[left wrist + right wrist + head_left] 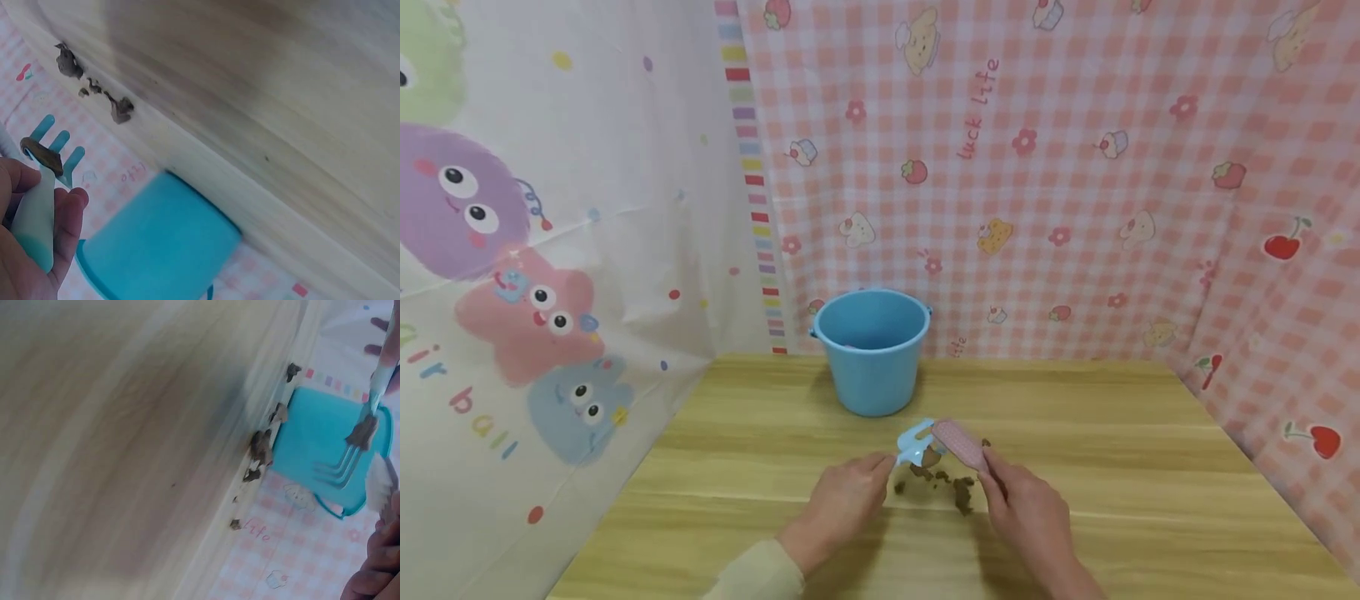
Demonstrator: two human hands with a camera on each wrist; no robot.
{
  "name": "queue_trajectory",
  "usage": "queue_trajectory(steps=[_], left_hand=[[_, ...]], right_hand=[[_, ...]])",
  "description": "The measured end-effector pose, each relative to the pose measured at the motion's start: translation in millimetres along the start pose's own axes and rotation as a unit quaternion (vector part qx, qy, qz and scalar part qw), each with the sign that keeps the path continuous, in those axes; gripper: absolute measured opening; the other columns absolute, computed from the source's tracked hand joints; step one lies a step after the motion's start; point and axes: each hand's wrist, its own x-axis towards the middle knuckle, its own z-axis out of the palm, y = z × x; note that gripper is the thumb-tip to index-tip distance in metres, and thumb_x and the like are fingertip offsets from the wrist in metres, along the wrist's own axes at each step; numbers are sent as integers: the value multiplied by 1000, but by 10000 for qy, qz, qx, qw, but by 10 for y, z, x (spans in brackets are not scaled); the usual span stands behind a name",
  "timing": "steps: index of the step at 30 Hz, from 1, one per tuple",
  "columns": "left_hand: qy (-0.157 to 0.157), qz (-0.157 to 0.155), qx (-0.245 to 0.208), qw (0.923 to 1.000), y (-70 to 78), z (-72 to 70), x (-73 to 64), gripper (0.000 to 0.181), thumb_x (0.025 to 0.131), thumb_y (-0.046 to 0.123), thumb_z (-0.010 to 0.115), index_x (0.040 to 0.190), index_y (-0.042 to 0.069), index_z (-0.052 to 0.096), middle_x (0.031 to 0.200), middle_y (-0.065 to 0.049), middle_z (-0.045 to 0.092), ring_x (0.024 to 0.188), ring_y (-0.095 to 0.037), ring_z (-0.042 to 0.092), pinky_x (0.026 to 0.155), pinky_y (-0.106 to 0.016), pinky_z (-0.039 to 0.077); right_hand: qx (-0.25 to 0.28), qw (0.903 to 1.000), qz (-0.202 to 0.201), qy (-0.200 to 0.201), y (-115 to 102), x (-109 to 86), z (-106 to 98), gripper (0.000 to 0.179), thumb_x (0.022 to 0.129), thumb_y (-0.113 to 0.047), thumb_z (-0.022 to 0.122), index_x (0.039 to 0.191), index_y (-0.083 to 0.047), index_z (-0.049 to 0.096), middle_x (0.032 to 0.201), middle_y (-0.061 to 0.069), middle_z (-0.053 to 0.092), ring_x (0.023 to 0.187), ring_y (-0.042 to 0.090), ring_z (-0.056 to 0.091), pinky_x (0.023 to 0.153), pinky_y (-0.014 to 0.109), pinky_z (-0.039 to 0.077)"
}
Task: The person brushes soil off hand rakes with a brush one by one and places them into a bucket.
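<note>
My left hand (pixel 848 493) grips the handle of a small light-blue hand rake (pixel 913 445), whose tines rise above the table. A brown clump (pixel 45 156) rests on the rake's head in the left wrist view. In my right hand (pixel 1030 510) is a pink brush (pixel 959 445), its white bristles (pixel 377 485) showing in the right wrist view. The brush's head is close beside the tines; whether they touch I cannot tell. Below and between both hands, several dark brown crumbly pieces (pixel 963 495) are scattered on the table.
A light-blue bucket (pixel 876 379) stands upright beyond the hands, slightly left of them. Something small and pinkish shows inside it, too little to identify. The wood-grain table (pixel 1097 433) is backed by a pink checked cloth (pixel 1075 192), with a white patterned cloth (pixel 647 167) at left.
</note>
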Motion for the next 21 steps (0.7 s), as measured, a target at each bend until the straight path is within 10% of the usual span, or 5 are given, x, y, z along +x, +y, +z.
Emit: queue_trajectory(steps=[21], left_hand=[[-381, 57, 370, 9986, 111, 63, -47, 41, 67, 11, 82, 104, 13, 63, 90, 5, 63, 63, -10, 57, 41, -21, 39]], right_hand=[[-307, 9936, 494, -966, 6, 32, 44, 31, 91, -24, 72, 121, -16, 73, 65, -4, 58, 49, 11, 39, 41, 31, 32]])
